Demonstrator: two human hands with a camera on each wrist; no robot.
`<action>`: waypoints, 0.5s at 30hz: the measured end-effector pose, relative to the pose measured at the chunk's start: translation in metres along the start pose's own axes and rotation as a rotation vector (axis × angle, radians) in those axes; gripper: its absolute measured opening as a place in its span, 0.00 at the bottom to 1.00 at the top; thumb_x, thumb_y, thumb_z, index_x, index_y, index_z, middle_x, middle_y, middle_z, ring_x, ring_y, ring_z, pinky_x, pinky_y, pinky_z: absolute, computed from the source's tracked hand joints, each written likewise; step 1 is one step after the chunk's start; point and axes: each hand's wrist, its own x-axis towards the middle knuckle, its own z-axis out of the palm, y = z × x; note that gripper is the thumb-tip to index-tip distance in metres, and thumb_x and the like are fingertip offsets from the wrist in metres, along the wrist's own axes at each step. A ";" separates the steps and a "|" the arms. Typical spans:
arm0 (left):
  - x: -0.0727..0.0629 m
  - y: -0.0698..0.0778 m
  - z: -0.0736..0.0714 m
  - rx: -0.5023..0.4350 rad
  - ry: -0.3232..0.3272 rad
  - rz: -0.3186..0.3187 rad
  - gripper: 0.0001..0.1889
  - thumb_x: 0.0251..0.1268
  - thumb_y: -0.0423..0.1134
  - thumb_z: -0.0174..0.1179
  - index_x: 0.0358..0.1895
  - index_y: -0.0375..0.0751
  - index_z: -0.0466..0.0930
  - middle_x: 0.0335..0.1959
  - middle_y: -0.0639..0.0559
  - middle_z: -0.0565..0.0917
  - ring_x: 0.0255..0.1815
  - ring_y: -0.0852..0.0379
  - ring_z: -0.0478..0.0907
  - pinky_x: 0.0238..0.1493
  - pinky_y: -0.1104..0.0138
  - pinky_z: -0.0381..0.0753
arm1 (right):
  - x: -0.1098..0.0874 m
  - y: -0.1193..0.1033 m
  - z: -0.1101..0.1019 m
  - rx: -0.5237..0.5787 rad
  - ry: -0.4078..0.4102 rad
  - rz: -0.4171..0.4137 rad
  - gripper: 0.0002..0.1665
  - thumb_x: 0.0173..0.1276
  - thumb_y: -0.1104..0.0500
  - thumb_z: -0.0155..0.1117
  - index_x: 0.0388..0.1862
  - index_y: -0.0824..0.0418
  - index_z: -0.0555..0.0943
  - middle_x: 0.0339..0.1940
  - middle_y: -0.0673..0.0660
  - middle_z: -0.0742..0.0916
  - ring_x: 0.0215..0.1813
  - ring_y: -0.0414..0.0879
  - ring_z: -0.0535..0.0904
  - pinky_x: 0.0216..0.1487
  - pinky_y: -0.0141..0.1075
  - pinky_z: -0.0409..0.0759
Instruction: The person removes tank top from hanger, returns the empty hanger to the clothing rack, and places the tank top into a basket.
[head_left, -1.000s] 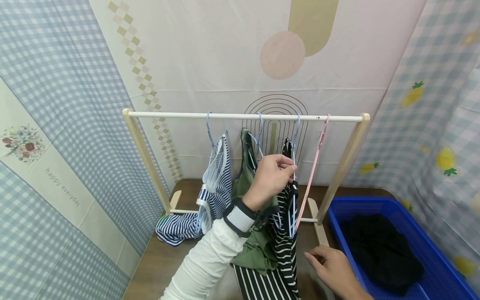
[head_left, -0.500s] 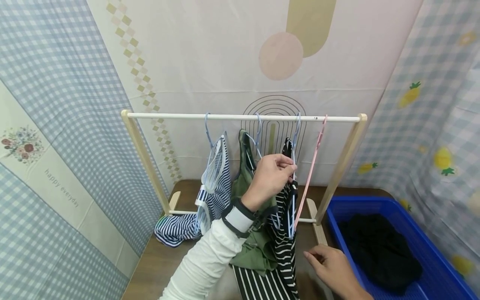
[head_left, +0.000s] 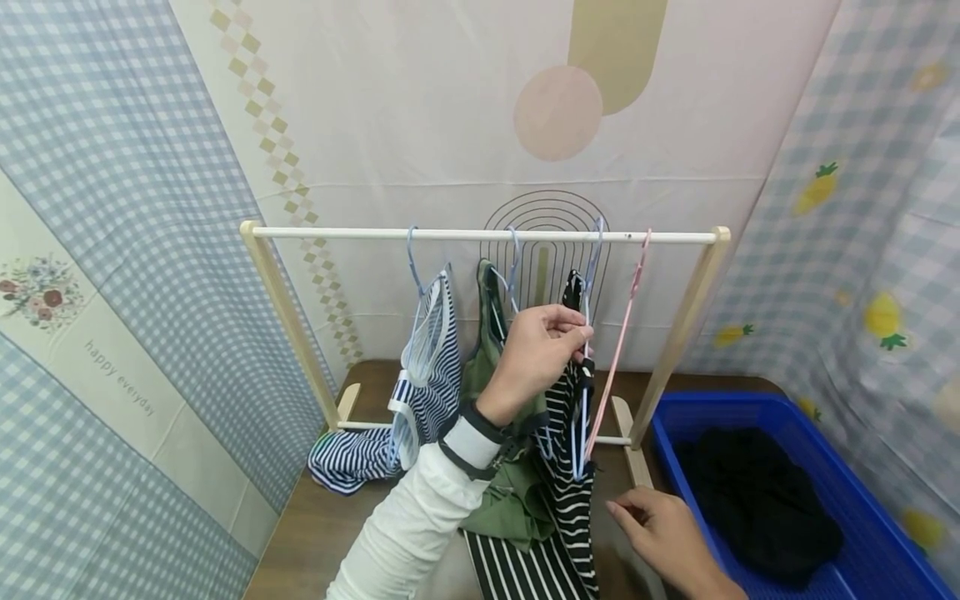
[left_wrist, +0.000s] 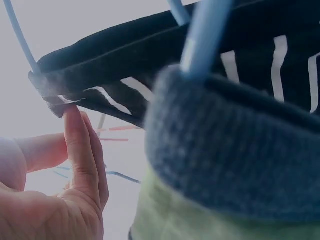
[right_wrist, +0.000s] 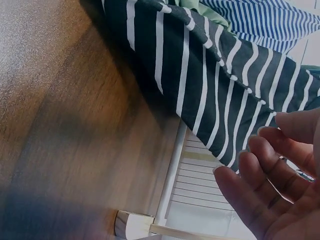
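With thumb and fingertips my left hand (head_left: 536, 346) pinches the blue hanger (head_left: 587, 287) that carries a black-and-white striped garment (head_left: 576, 517). In the left wrist view those fingertips meet a corner of the striped garment (left_wrist: 115, 95). The hanger's hook shows at the white rail (head_left: 450, 234); the garment's lower end spreads on the table. Low at the right, my right hand (head_left: 663, 533) has loosely bent fingers and holds nothing. In the right wrist view its fingers (right_wrist: 260, 185) appear close to the striped cloth; contact cannot be judged.
A green garment (head_left: 517, 500) and a blue-and-white striped one (head_left: 438, 358) hang to the left. A pink hanger (head_left: 621, 342) hangs bare on the right. The blue basket (head_left: 667, 467) at the right holds black cloth (head_left: 757, 500). Wooden rack posts (head_left: 678, 342) stand at both ends.
The pinched hanger's hook has risen slightly at the rail, and the striped garment has shifted a little with it. My right hand stays where it was.
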 end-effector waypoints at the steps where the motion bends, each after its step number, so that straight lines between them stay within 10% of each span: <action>1: -0.001 0.001 0.000 -0.008 0.000 0.002 0.08 0.72 0.28 0.66 0.48 0.26 0.86 0.41 0.30 0.90 0.23 0.65 0.81 0.31 0.70 0.87 | 0.000 0.000 0.000 0.001 0.003 -0.005 0.12 0.59 0.63 0.82 0.23 0.48 0.88 0.21 0.35 0.80 0.24 0.24 0.68 0.26 0.26 0.72; 15: -0.010 0.001 -0.005 -0.047 0.018 0.042 0.09 0.73 0.28 0.65 0.50 0.24 0.84 0.44 0.25 0.88 0.26 0.67 0.81 0.39 0.55 0.91 | 0.000 0.000 -0.006 0.011 -0.017 0.028 0.12 0.62 0.61 0.81 0.24 0.47 0.88 0.22 0.35 0.80 0.25 0.24 0.70 0.28 0.26 0.74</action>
